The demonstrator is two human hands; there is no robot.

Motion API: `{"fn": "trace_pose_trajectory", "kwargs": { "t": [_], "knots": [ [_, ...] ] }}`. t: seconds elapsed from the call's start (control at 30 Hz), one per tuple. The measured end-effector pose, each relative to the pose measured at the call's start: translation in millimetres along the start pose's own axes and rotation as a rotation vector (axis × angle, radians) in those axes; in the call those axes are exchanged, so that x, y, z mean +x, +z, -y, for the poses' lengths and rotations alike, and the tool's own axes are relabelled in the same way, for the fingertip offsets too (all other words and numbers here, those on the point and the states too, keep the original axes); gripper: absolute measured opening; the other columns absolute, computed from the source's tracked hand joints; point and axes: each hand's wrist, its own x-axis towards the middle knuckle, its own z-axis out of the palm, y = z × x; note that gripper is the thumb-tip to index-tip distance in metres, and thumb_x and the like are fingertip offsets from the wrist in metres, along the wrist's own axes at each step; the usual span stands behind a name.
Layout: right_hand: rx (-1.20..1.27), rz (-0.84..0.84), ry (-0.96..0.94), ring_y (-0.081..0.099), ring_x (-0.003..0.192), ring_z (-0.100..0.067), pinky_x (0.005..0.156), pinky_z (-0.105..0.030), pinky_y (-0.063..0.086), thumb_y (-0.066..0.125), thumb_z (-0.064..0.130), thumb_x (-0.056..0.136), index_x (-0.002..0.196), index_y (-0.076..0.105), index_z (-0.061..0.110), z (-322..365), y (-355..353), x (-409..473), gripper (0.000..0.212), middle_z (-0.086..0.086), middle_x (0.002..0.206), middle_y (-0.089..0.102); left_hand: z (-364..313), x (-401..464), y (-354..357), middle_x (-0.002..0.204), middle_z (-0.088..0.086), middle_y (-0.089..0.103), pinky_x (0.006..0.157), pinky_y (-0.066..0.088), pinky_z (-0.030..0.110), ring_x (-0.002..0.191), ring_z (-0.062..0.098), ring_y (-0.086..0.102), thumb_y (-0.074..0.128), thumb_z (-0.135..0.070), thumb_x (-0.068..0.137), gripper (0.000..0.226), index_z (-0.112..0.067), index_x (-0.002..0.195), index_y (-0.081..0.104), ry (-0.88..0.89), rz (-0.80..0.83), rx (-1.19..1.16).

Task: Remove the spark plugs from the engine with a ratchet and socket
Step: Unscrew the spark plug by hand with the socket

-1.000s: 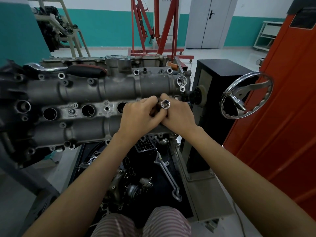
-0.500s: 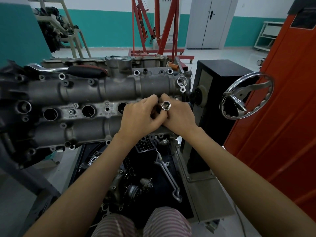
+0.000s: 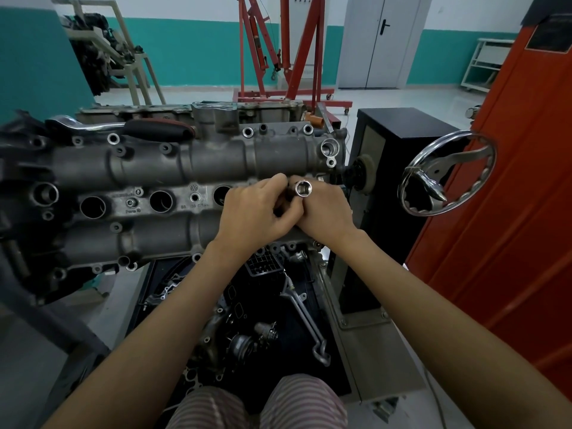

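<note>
Both arms outstretched, left hand (image 3: 257, 212) and right hand (image 3: 325, 212) curled, knuckles touching.

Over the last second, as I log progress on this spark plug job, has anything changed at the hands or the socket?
Almost nothing. Both hands stay clasped over the rightmost plug well, the left hand and right hand still gripping the socket, its square drive end facing up. At most it shifted a hair. The ratchet still lies untouched on the engine.

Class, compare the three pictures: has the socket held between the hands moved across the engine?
No. The socket keeps its place just right of the third plug hole, both hands gripping it.
</note>
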Motion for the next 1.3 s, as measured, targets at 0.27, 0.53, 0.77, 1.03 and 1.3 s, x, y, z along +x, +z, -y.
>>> {"fn": "trace_pose_trajectory", "kwargs": {
  "t": [0.27, 0.53, 0.77, 1.03, 1.3],
  "knots": [
    [0.059, 0.009, 0.039, 0.052, 0.061, -0.026, 0.051, -0.033, 0.036, 0.050, 0.026, 0.087, 0.084, 0.033, 0.014, 4.1, -3.0, -0.3, 0.021, -0.007, 0.073, 0.058, -0.8, 1.0, -0.8, 0.054, 0.002, 0.044, 0.037, 0.036, 0.033, 0.042, 0.020, 0.041, 0.048, -0.031, 0.083, 0.029, -0.008, 0.067, 0.041, -0.065, 0.002, -0.047],
    [0.046, -0.023, 0.027, 0.060, 0.079, -0.021, 0.064, -0.036, 0.044, 0.051, 0.032, 0.087, 0.095, 0.064, 0.014, 2.8, -1.3, -0.8, 0.024, -0.001, 0.087, 0.067, 2.5, -1.0, 4.3, 0.060, -0.002, 0.038, 0.039, 0.032, 0.025, 0.048, 0.012, 0.028, 0.052, -0.026, 0.086, 0.028, -0.010, 0.066, 0.041, 0.005, -0.025, -0.019],
    [0.036, -0.022, -0.010, 0.059, 0.071, -0.025, 0.057, -0.033, 0.039, 0.051, 0.026, 0.087, 0.092, 0.059, 0.007, 3.3, -2.5, -1.4, 0.021, -0.005, 0.081, 0.065, 0.6, 0.5, -0.3, 0.056, 0.001, 0.039, 0.036, 0.032, 0.027, 0.045, 0.013, 0.031, 0.052, -0.028, 0.085, 0.031, -0.009, 0.064, 0.040, 0.004, -0.026, -0.036],
    [0.082, -0.033, 0.018, 0.044, 0.055, -0.020, 0.050, -0.028, 0.027, 0.056, 0.023, 0.083, 0.079, 0.035, 0.014, 5.7, -3.7, -1.5, 0.023, 0.003, 0.063, 0.043, -0.5, -0.2, -0.2, 0.055, 0.005, 0.043, 0.035, 0.034, 0.031, 0.042, 0.020, 0.039, 0.053, -0.028, 0.083, 0.031, -0.005, 0.064, 0.042, -0.009, -0.005, -0.045],
    [0.030, -0.006, 0.034, 0.058, 0.068, -0.024, 0.055, -0.032, 0.039, 0.049, 0.033, 0.084, 0.086, 0.050, 0.011, 4.1, -0.8, -0.6, 0.022, -0.002, 0.073, 0.060, 3.0, -0.9, 2.2, 0.054, 0.004, 0.045, 0.039, 0.032, 0.025, 0.042, 0.019, 0.039, 0.053, -0.024, 0.085, 0.029, -0.006, 0.063, 0.044, 0.012, -0.009, -0.028]
  ]
}}
